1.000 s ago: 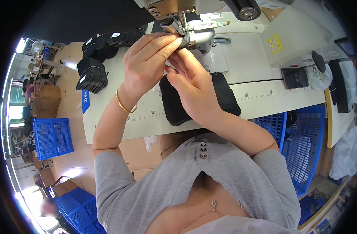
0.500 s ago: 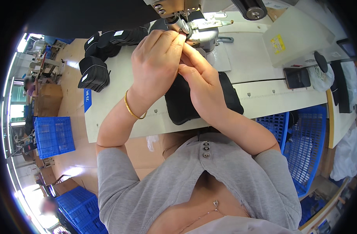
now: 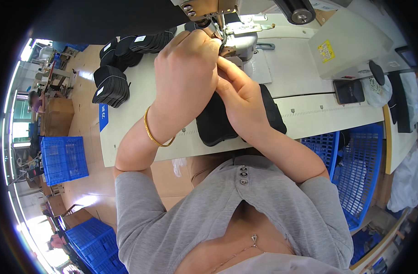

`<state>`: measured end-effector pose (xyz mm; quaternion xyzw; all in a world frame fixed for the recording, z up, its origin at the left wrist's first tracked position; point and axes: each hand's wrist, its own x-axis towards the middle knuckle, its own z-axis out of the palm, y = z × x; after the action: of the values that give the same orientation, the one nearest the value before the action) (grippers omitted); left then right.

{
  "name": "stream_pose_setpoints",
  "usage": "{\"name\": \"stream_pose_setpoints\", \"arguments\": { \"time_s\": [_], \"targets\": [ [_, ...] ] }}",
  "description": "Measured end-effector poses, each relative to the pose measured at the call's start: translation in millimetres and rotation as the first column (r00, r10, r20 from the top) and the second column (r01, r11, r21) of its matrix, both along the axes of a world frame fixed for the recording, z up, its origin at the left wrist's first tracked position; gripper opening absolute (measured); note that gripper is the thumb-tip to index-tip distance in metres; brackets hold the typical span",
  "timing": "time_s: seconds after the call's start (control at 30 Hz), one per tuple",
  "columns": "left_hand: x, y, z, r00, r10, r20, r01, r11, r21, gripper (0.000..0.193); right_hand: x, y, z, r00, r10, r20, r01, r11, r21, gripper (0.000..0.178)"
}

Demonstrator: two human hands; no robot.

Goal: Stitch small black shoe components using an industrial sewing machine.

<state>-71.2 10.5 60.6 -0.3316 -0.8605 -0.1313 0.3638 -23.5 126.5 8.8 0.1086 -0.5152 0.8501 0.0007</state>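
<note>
My left hand [image 3: 186,73] is closed, knuckles up, right beside the needle area of the sewing machine [image 3: 211,8]. A sliver of black material [image 3: 223,44] shows between its fingertips and the machine's metal foot. Against its palm side rests my right hand [image 3: 242,102], thumb and fingers pinched together. What either hand pinches is hidden behind the fingers. Below and behind my right hand lies a black fabric piece [image 3: 213,121] on the white machine table [image 3: 172,148], near its front edge.
Bundled black fabric pieces [image 3: 111,86] sit at the table's left. A light-coloured machine box [image 3: 350,43], a phone [image 3: 348,92] and a plastic bag [image 3: 378,91] are at the right. Blue crates [image 3: 357,173] stand below right, and another blue crate [image 3: 64,159] on the floor at left.
My left hand has rolled over at the machine, its back now more upward and its fingers more curled under. My right hand has shifted slightly right and stays pinched beside it.
</note>
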Motion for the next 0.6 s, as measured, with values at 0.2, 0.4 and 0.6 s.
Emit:
{"name": "stream_pose_setpoints", "arguments": {
  "time_s": [0.2,0.4,0.6],
  "targets": [
    [2.5,3.5,3.8,0.997,-0.004,0.075,-0.001,0.998,0.058,0.003,-9.2,-4.0,-12.1,0.985,-0.092,-0.144,0.132,0.945,0.298,0.014],
    [9.7,1.5,5.3,0.995,-0.05,0.084,0.044,0.996,0.073,0.011,1.6,11.8,5.2,0.997,-0.057,-0.043,0.069,0.916,0.396,0.015],
    [25.0,-0.7,4.6,0.986,-0.071,0.152,0.05,0.989,0.14,0.017,-1.2,11.5,2.4,0.998,-0.051,-0.027,0.054,0.993,0.108,0.021]
  ]
}}
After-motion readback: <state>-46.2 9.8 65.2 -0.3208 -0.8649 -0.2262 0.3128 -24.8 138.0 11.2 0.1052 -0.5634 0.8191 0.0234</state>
